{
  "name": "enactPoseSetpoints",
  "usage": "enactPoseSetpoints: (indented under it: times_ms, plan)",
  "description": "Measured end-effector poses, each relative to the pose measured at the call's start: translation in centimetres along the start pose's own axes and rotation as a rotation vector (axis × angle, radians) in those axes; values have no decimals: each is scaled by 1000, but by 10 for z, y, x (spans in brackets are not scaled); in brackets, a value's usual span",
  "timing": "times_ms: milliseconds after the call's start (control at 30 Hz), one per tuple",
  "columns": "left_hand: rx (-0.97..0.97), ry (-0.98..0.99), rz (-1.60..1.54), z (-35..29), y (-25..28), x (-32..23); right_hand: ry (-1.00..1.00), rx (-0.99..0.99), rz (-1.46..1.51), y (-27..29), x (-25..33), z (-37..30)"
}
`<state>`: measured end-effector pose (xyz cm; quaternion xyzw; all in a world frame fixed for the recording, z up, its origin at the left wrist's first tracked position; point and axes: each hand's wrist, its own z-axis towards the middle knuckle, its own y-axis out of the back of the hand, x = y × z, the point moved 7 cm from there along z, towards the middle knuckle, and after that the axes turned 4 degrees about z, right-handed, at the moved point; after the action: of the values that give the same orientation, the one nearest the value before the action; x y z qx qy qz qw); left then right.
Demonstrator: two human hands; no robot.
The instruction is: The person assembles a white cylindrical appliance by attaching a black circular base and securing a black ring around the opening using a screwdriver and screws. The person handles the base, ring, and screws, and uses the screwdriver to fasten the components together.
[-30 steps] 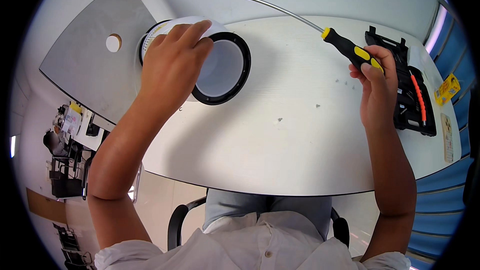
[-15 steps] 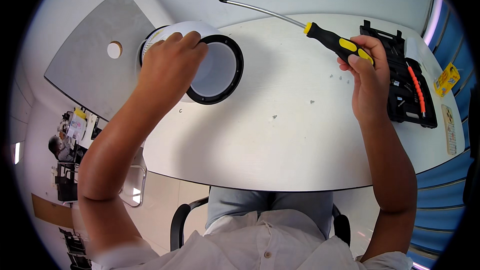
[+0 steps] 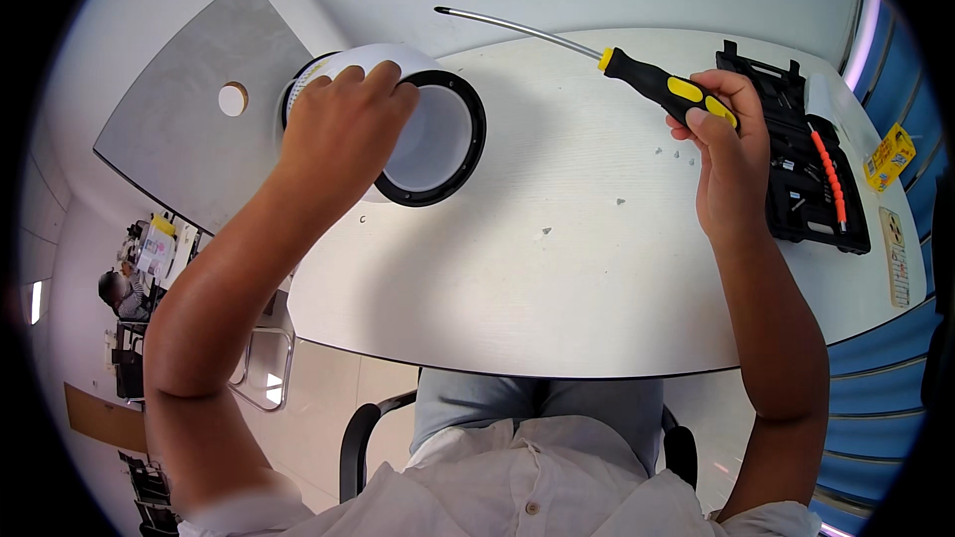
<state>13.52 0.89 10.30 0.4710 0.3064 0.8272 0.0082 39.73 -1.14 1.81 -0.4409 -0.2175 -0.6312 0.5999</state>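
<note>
My left hand (image 3: 348, 129) rests over a white cylinder (image 3: 433, 124) that has black rings at its ends and lies on its side at the table's far left. The fingers curl over the near black rim, and the fingertips are partly hidden. To the right, my right hand (image 3: 731, 149) is wrapped round the black-and-yellow handle of a long screwdriver (image 3: 652, 78). Its metal shaft slants up to the left, and the dark tip is above the table's far edge, apart from the cylinder. Several small metal pieces, perhaps screws (image 3: 621, 202), are scattered on the white tabletop (image 3: 517, 288).
An open black tool case (image 3: 821, 194) with an orange flexible shaft (image 3: 831, 179) lies at the right. Beyond it are a yellow box (image 3: 888, 156) and a narrow beige strip (image 3: 894, 257). A grey panel with a round hole (image 3: 189, 144) adjoins the left. Another person (image 3: 121, 288) sits far left.
The screwdriver and my right hand have shifted slightly left, and the screwdriver's tip has dropped a little. My left hand keeps its hold on the cylinder.
</note>
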Motion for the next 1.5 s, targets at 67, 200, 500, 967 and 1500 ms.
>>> enactPoseSetpoints:
  times_ms: [67,200,500,967,1500]
  plan:
    - [22,23,-9,-1,-2,1,6,7,-1,0,0,0]
    - [44,68,46,1,-7,-2,17,-37,65,-1,1,0]
    - [42,38,71,2,-5,-2,25,-37,58,-1,2,0]
    - [-180,211,-392,-18,-10,19,-29,50,95,-1,-3,-1]
    - [-311,365,-610,-39,-35,22,165,214,-275,-39,10,-35]
